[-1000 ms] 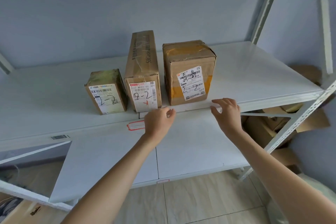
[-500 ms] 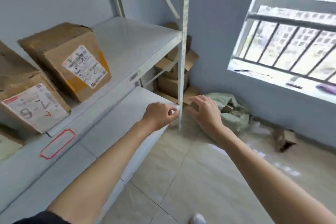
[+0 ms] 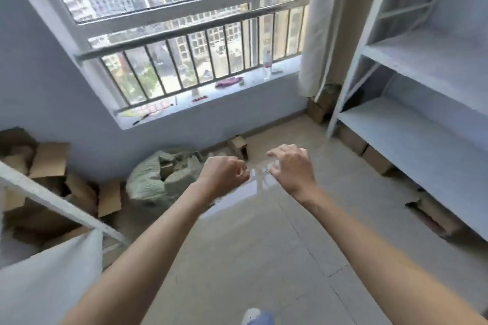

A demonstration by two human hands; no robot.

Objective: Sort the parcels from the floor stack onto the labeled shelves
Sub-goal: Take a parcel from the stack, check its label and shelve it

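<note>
While both arms reach out over the floor, left hand (image 3: 224, 174) is loosely curled w/ nothing in it, right hand (image 3: 291, 169) also empty, fingers relaxed. Plain brown cardboard boxes (image 3: 50, 163) are piled well left of the left hand; white shelves (image 3: 412, 137) stand right of the right hand.

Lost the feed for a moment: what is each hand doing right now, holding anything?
Left hand: fingers loosely curled, holding nothing, in the air above the floor.
Right hand: fingers relaxed and bent, holding nothing.
</note>
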